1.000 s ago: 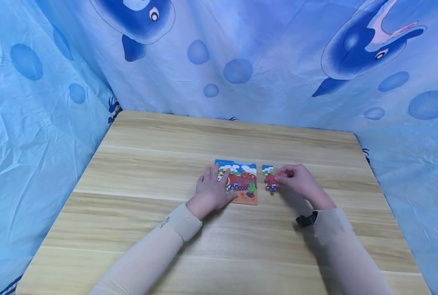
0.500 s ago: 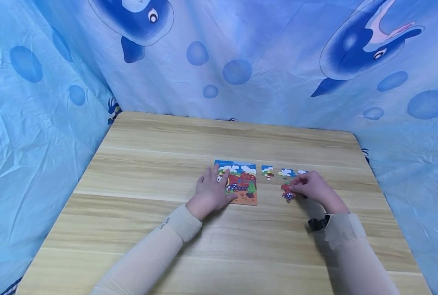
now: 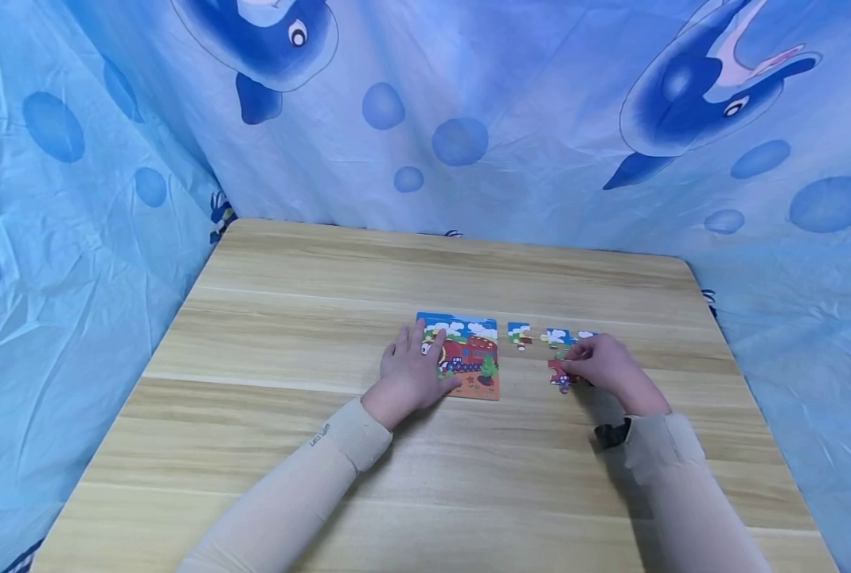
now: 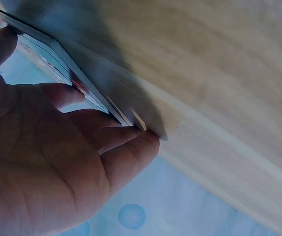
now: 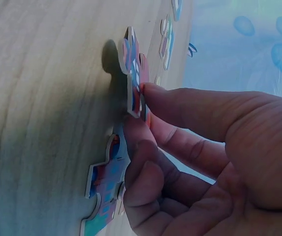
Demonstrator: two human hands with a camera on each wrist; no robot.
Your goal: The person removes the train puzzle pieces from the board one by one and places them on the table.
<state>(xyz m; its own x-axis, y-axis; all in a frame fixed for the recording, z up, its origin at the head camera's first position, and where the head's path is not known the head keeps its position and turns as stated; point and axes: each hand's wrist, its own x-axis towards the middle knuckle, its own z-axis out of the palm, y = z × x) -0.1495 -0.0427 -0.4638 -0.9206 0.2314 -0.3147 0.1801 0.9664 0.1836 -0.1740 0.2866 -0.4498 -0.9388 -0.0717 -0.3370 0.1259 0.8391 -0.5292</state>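
Observation:
My left hand point(image 3: 409, 376) lies with spread fingers on a small puzzle board point(image 3: 471, 350) printed with a red train, clouds and a green bush. In the left wrist view the board's edge point(image 4: 64, 56) runs along the fingertips. To the right, my right hand point(image 3: 604, 366) pinches a red puzzle piece point(image 3: 560, 374) between thumb and fingers. The right wrist view shows that puzzle piece point(image 5: 133, 78) tilted up off the table. A blue-sky piece point(image 3: 557, 337) lies just behind it, and a corner piece point(image 3: 519, 334) nearer the board.
Another sky piece point(image 3: 587, 334) is partly covered by my right hand. Below the held piece, the right wrist view has another piece point(image 5: 106, 182) on the wooden table point(image 3: 425, 477). Blue patterned curtains point(image 3: 425, 103) hang around the table's back and sides.
My right hand has moved right with the red puzzle piece, away from the corner piece, then shifted slightly over the last half second. The left hand stays on the board.

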